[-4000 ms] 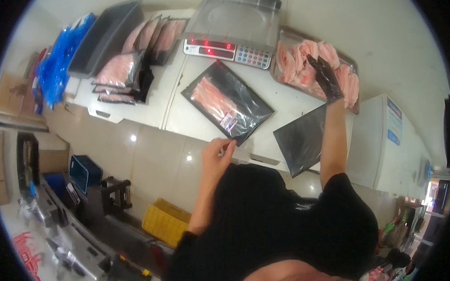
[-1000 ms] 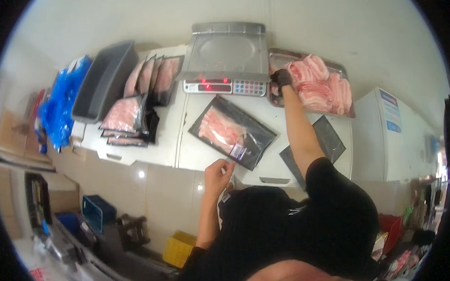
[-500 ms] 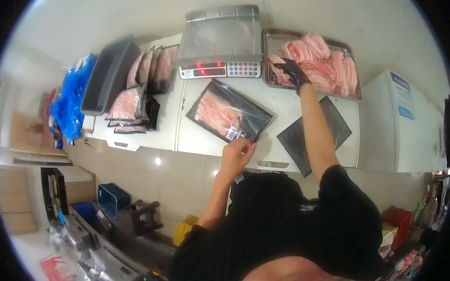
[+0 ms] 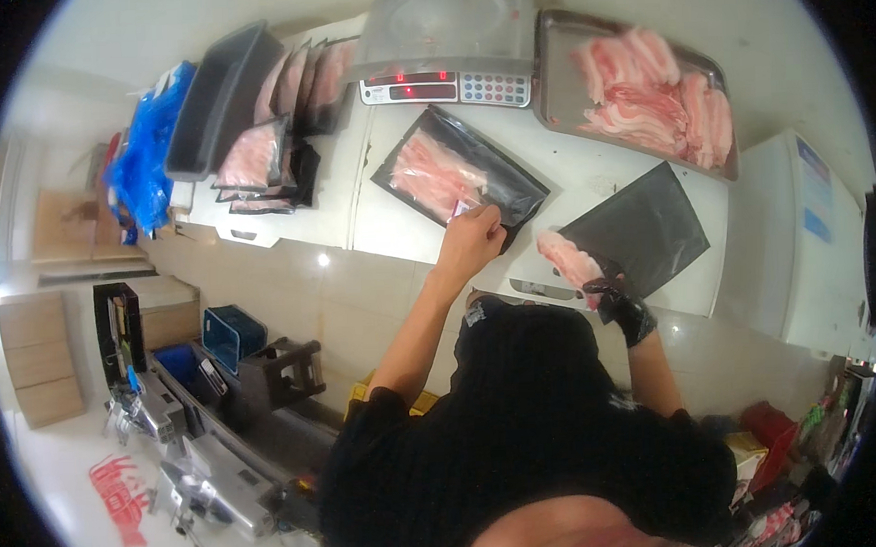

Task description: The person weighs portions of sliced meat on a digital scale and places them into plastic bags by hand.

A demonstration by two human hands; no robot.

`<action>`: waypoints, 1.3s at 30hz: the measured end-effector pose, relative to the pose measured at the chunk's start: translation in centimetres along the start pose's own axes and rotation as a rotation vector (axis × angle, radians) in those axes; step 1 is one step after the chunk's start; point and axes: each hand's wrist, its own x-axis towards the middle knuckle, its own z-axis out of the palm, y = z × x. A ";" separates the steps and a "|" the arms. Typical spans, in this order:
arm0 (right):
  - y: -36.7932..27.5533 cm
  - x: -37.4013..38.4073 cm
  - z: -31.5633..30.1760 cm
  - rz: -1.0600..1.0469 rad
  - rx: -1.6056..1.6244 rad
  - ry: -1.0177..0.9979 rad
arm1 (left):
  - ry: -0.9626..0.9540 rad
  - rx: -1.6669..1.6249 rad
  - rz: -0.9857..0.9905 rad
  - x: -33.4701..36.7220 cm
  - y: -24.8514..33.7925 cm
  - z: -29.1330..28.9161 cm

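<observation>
My bare left hand [image 4: 473, 236] is closed on the near edge of a black-backed clear pouch [image 4: 512, 179]. Pink sliced meat [image 4: 430, 172] shows inside the pouch, and part of a small label sticks out by the fingers. My right hand [image 4: 620, 304], in a black glove, grips a strip of streaky pork belly [image 4: 568, 256] by its near end. That strip hangs at the counter's front edge, beside a flat black pouch [image 4: 644, 228]. More pork belly slices [image 4: 644, 97] lie in a metal tray [image 4: 565, 38] at the back right.
A digital scale [image 4: 446, 88] with a metal pan stands at the back middle. Filled meat pouches [image 4: 251, 159] are stacked at the left of the white counter [image 4: 344, 204], next to a dark grey bin [image 4: 215, 98] and blue plastic [image 4: 154, 158]. A white cabinet [image 4: 784, 232] stands to the right.
My right hand has come from the tray toward me, carrying a strip of pork belly. The view has shifted a little. My left hand stays on the filled pouch.
</observation>
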 end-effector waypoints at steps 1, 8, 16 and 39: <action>0.3 0.8 1.3 0.004 0.018 -0.034 | 0.014 -0.031 -0.006 -0.1 0.1 -0.4; -1.9 14.2 10.2 -0.140 -0.012 -0.130 | 0.127 -0.171 0.088 -0.5 -0.3 -2.3; -0.4 19.8 14.8 -0.271 -0.224 0.131 | 0.166 -0.208 0.156 -1.4 -1.4 -1.8; -1.3 19.8 14.6 -0.179 -0.624 0.291 | 0.338 -0.298 -0.157 -5.3 -16.7 -11.3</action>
